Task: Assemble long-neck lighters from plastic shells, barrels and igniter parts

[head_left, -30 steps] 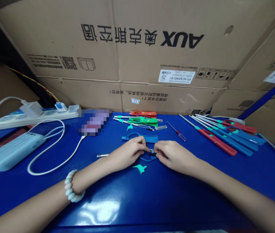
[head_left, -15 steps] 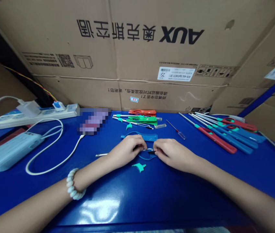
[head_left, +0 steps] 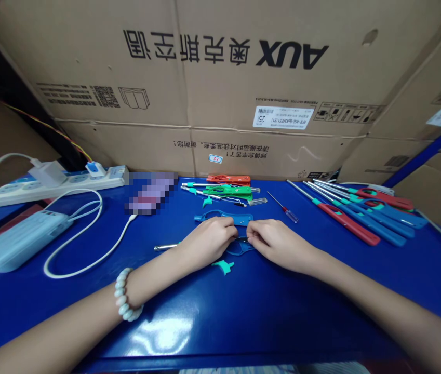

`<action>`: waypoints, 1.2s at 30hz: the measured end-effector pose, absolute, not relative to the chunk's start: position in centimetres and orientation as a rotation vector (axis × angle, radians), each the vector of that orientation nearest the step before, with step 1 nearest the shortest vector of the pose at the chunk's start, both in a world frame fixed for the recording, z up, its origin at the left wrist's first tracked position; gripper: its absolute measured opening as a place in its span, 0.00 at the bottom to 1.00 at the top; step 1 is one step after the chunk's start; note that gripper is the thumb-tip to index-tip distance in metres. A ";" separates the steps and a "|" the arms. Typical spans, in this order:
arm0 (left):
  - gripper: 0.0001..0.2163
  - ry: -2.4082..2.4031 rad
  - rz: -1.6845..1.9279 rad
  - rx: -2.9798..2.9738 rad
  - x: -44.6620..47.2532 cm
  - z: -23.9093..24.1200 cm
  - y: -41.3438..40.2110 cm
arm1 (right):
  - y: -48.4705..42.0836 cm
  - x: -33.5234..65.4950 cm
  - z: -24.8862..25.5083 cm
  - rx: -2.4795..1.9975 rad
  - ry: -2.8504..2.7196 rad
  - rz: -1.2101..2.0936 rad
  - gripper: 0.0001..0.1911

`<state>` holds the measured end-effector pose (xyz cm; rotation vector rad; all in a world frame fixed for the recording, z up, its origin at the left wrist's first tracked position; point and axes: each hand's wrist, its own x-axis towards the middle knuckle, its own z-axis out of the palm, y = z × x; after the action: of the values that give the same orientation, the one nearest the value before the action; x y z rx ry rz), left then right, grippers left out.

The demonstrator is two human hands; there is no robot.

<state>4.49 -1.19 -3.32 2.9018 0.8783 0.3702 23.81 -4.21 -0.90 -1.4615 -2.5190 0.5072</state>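
My left hand (head_left: 209, 240) is closed in a pinch over a blue handle half (head_left: 239, 248) of a long-nosed lighter. A metal lighter tube (head_left: 164, 247) sticks out to the left from beneath that wrist. On the right side my right hand (head_left: 277, 243) pinches one end of a small black part (head_left: 242, 239), which spans the gap between both hands. Whether the left fingers grip it too is hidden. Just behind the hands lies another blue handle half (head_left: 236, 219). In front is a loose teal trigger (head_left: 224, 267).
Red and green handle pieces (head_left: 230, 191) with tubes lie farther back, beside a screwdriver (head_left: 284, 208). Several lighters (head_left: 355, 213) are at right. A power bank (head_left: 21, 241), cable, power strip (head_left: 56, 186) and blurred phone (head_left: 152, 195) occupy the left. A cardboard box (head_left: 220, 104) stands behind.
My left hand has shifted slightly right, closer to my right hand. The white wires seen between the fingers before are now covered, and more of the metal tube shows.
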 end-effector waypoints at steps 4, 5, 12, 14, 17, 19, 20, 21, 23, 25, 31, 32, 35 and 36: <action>0.08 0.883 0.324 2.985 4.7 -3.2 -1.2 | -4.2 23.9 -1.0 -1.464 -2.508 0.508 0.07; 0.09 0.877 0.315 3.000 4.7 -3.2 -1.2 | -4.2 23.9 -1.0 -1.460 -2.510 0.507 0.07; 0.10 0.834 0.311 2.966 4.7 -3.3 -0.8 | -4.2 23.9 -0.9 -1.436 -2.528 0.497 0.07; 0.10 0.808 0.333 2.912 4.6 -3.3 -0.6 | -4.2 23.9 -1.0 -1.426 -2.540 0.492 0.07; 0.09 0.764 0.360 2.831 4.3 -3.2 -0.3 | -4.2 23.9 -1.0 -1.402 -2.556 0.485 0.06; 0.10 0.733 0.368 2.792 4.1 -3.0 -0.2 | -4.2 24.0 -1.1 -1.396 -2.559 0.484 0.06; 0.10 0.721 0.372 2.779 4.0 -3.0 -0.2 | -4.2 24.0 -1.1 -1.395 -2.560 0.485 0.06; 0.11 0.714 0.377 2.771 4.0 -3.0 -0.2 | -4.2 24.0 -1.1 -1.392 -2.561 0.488 0.06; 0.11 0.713 0.384 2.768 3.9 -3.1 -0.2 | -4.2 24.0 -1.1 -1.383 -2.562 0.489 0.06; 0.12 0.714 0.382 2.785 3.9 -3.2 -0.2 | -4.2 24.0 -1.1 -1.379 -2.563 0.490 0.06; 0.12 0.752 0.319 2.906 4.2 -3.1 -0.6 | -4.2 23.9 -1.0 -1.377 -2.564 0.498 0.06; 0.12 0.759 0.310 2.921 4.1 -3.0 -0.7 | -4.2 23.9 -0.9 -1.378 -2.564 0.504 0.06; 0.10 0.745 0.326 2.918 3.6 -2.3 -0.9 | -4.2 23.9 -0.9 -1.394 -2.561 0.523 0.06; 0.10 0.736 0.341 2.899 3.4 -2.0 -1.0 | -4.2 23.9 -0.9 -1.398 -2.559 0.526 0.06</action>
<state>3.36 -0.97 -2.00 2.8992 0.7356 0.3405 23.92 -4.21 -0.92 -1.3978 -2.5590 0.5259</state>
